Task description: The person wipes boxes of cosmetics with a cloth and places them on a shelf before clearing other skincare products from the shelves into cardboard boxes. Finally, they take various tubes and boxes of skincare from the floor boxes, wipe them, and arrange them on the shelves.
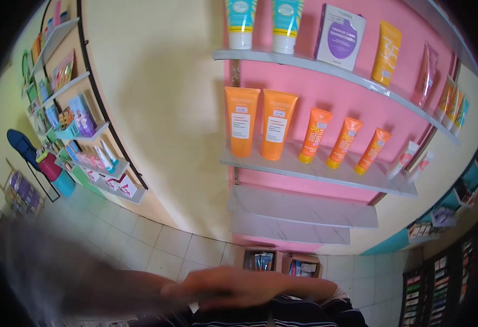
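Cardboard boxes (pixel 280 262) just beyond blurred hand (pixel 233 286)

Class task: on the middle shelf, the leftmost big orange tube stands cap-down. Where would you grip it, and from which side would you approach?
Grip the orange tube around its wide upper body, coming from the open front of the shelf. It stands upright with a second tube close on its right, so fingers probably fit best front and back. The blurred hand is far below.

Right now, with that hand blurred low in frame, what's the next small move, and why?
Probably slow the hand and lower it toward the two open boxes on the floor. It is motion-blurred, so whether it holds anything cannot be told. The two lowest shelves are bare, while the shelf above carries orange tubes. Only one hand shows, and which one is unclear.
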### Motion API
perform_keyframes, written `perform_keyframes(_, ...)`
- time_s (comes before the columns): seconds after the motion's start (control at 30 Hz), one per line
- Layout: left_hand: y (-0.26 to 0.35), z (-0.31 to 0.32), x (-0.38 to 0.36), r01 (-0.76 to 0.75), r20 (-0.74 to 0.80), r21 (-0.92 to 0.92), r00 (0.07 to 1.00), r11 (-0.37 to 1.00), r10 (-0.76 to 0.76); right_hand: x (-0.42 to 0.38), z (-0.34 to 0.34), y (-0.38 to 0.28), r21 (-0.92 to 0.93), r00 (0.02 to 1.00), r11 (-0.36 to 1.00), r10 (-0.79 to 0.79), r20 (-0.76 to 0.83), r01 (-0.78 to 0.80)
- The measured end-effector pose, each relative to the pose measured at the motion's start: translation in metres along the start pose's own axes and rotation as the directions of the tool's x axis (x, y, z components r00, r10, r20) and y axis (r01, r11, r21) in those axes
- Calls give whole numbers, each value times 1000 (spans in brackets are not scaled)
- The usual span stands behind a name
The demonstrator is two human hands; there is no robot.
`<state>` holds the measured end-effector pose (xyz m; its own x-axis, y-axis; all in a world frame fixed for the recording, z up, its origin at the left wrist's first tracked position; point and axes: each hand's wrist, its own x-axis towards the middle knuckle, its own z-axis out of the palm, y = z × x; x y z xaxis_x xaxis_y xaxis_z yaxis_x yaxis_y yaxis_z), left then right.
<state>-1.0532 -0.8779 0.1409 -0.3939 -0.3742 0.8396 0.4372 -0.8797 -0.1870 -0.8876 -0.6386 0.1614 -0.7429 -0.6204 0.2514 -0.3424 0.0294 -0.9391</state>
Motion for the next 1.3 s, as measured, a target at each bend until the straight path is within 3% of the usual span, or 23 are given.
perform_keyframes(0.03,6,35,29,-44,175,-306,979,951,102,2,2,-7,5,1000,1000,-10,-15,10)
perform_keyframes(0.1,-9,77,61,165,430,-620,889,767,157,5,7,-15,-129,936,928,-342,77,350)
perform_keyframes(0.17,-47,75,70,404,496,-596,865,694,-79,1,7,-8,-102,947,942,-313,71,319)
perform_keyframes(0.2,-64,49,65,455,370,-514,883,727,-291,-3,6,-5,-74,958,956,-279,63,283)
perform_keyframes(0.23,-101,59,51,457,212,-421,889,783,-405,-6,2,-2,-77,957,955,-280,70,285)
perform_keyframes(0.27,-138,49,44,502,144,262,824,824,-547,-10,-4,0,-157,979,968,-202,-23,196)
perform_keyframes(0.3,-175,39,36,341,72,820,735,460,-674,-14,-9,1,-225,985,970,-126,-121,97)
perform_keyframes(0.33,-212,21,18,193,147,901,707,389,-692,-21,-17,-1,-323,924,946,-107,-368,-19)
perform_keyframes(0.37,-232,30,-5,413,89,791,653,452,-752,-25,-28,-3,-385,799,910,-113,-590,-156)
perform_keyframes(0.4,-248,39,-24,542,-34,755,594,368,-804,-26,-46,8,-584,601,793,-385,-701,-173)
perform_keyframes(0.43,-264,39,-40,547,9,749,556,374,-831,-26,-63,15,-578,384,726,-446,-808,-373)
perform_keyframes(0.5,-285,47,-57,557,52,738,516,381,-855,-22,-105,21,-638,164,540,-679,-716,-549)
perform_keyframes(0.63,-301,54,-66,735,186,553,351,393,-918,-16,-152,29,-571,85,388,-771,-631,-723)
perform_keyframes(0.7,-303,55,-70,761,181,543,307,355,-935,-12,-162,32,-606,27,580,-710,-704,-544)
perform_keyframes(0.77,-299,53,-77,695,178,496,505,520,-844,-12,-168,33,-499,13,697,-575,-818,-516)
perform_keyframes(0.87,-271,68,-73,726,83,470,530,503,-844,-19,-165,35,-376,-19,842,-415,-910,-387)
perform_keyframes(0.93,-251,85,-72,713,60,487,548,504,-834,-26,-133,22,-499,-49,863,-504,-863,-81)
perform_keyframes(0.97,-239,95,-74,699,38,507,567,505,-823,-34,-111,11,-393,20,919,-394,-919,7)
perform_keyframes(1.07,-203,138,-100,823,9,477,347,310,-938,-73,-55,13,-145,158,971,-176,-972,187)
perform_keyframes(1.13,-182,178,-133,778,64,595,207,203,-976,-105,-20,29,-84,202,955,-145,-969,285)
perform_keyframes(1.17,-180,181,-155,641,238,723,120,258,-964,-123,-1,38,-68,238,934,-160,-958,351)
perform_keyframes(1.23,-175,192,-189,507,429,791,-63,342,-901,-170,38,58,146,113,861,104,-988,488)
perform_keyframes(1.3,-171,211,-213,640,484,768,-592,-11,-645,-214,75,62,306,-10,725,396,-918,617)
